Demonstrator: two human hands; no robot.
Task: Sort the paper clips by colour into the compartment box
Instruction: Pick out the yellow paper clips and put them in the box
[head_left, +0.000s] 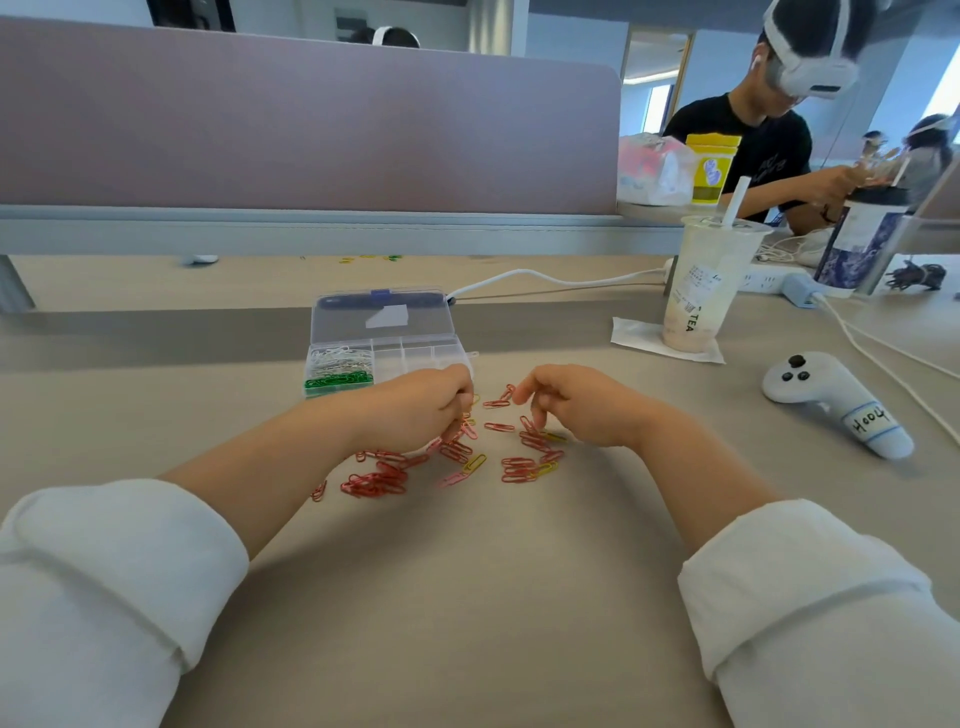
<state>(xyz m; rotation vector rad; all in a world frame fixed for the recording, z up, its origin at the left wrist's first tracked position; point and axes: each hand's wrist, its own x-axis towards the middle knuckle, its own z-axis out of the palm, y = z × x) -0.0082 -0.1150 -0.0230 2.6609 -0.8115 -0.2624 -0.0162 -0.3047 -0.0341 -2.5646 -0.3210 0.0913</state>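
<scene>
Desk (467, 597): flat matte beige laminate. Mauve fabric partition (311, 119) with a grey rail runs across 12 o'clock.

Rolled white cloth sleeves (104, 571) at 7 and 5 o'clock, forearms bare.

Compartment box (415, 345): clear hard plastic, rectangular, at 11 o'clock from the hands. Lid (382, 314) is hinged open and stands up at the back. Its left end holds white clips (337, 358) toward the back and glossy green clips (337, 381) toward the front.

Drink cup (701, 291): translucent plastic, tapered, straw through the lid, on a white napkin (631, 332) at 2 o'clock.

Controller (831, 400): smooth light-grey plastic, handwritten label on the grip, at 3 o'clock.

Hands are apart, both low over the pile. Left hand (421, 410) is curled tight, gripping a few paper clips (379, 480) that poke out under the fingers. Right hand (582, 410) has its fingers half-curled downward, index tip just beside a red clip (498, 402); can't tell if it pinches anything.

The rest of the thin coated wire loops lie loose on the desk between and under the hands, at 6 o'clock from the box. They are mostly red, plus a few yellow (475, 462) and pink (452, 478).
</scene>
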